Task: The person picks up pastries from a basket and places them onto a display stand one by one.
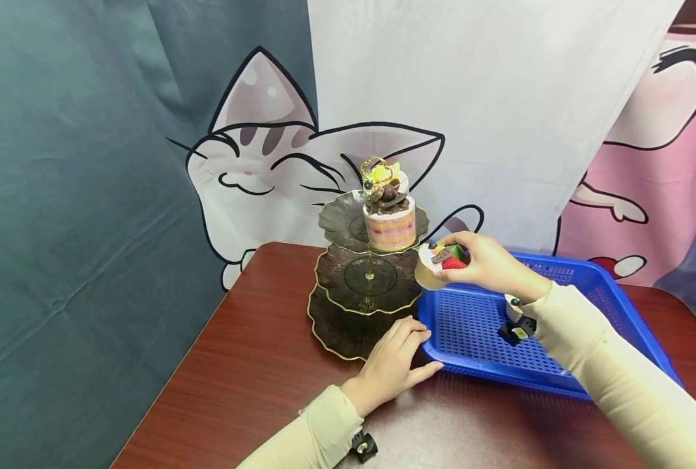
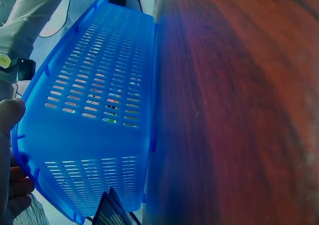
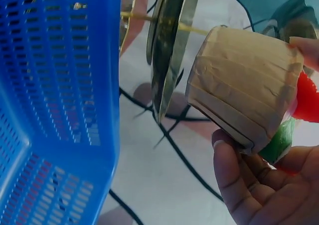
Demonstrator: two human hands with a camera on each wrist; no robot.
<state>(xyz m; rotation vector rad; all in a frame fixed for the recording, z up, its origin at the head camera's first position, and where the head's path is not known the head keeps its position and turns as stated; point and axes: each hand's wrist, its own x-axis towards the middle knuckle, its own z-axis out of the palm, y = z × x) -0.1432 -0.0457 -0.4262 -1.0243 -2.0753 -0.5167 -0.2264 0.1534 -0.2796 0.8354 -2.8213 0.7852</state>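
Note:
In the head view, my right hand (image 1: pixel 491 264) grips a small round cake (image 1: pixel 429 270) by its sides, beside the middle tier of a three-tier cake stand (image 1: pixel 348 264). White cream, a strawberry, a dark berry and a chocolate piece top it; the right wrist view shows its beige pleated side (image 3: pixel 244 83) tilted over. My left hand (image 1: pixel 386 365) holds the near left corner of a blue plastic basket (image 1: pixel 471 368), thumb on the front rim and fingers on the left side. A layered cake (image 1: pixel 391 231) with chocolate topping stands on the top tier, with a yellow-topped cake (image 1: pixel 381 172) behind it.
The basket stands right of the stand on a red-brown wooden table (image 1: pixel 236 365). Another small white cake (image 1: pixel 513 307) lies in it, partly hidden by my right wrist. A curtain (image 1: pixel 471 78) printed with cartoon cats hangs behind the table.

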